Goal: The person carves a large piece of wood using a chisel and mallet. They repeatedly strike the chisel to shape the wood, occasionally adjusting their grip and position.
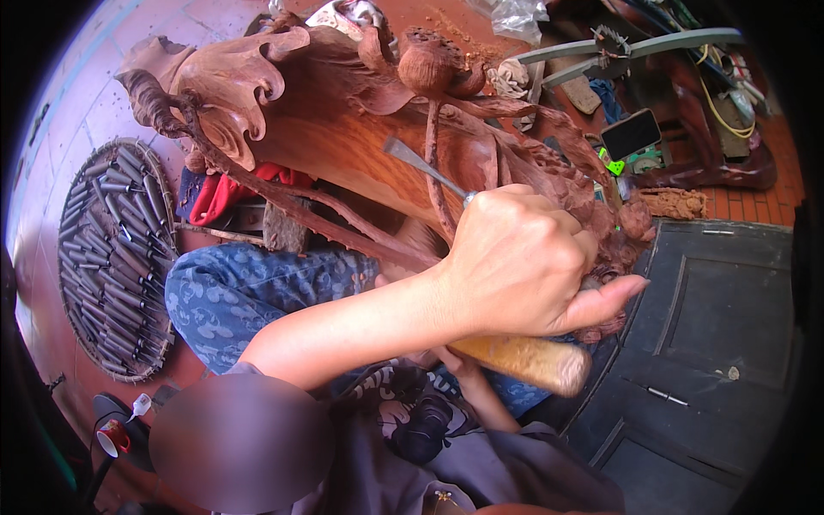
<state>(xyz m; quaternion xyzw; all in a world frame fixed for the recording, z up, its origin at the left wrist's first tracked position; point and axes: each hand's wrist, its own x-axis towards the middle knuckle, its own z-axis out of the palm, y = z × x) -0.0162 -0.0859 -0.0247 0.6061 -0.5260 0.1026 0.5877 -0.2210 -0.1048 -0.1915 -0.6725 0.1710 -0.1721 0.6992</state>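
My left hand (524,262) is closed in a fist around a chisel (429,174), its thumb stretched out to the right. The flat metal blade points up and left over a carved reddish wood sculpture (343,163); the handle is hidden in the fist. Below the left wrist, my right hand (465,369) is partly covered by the left forearm. It grips a thick yellowish wooden mallet (532,359), whose worn blunt end points right. The sculpture lies across in front of me, with curling leaves, thin stems and a round carved pod (429,69).
A round basket (64,283) full of dark-handled tools stands on the tiled floor at left. Red cloth (210,202) lies under the carving. A dark panelled board (730,300) fills the right. A phone (631,133) and a grey-green curved frame (644,47) are at far right.
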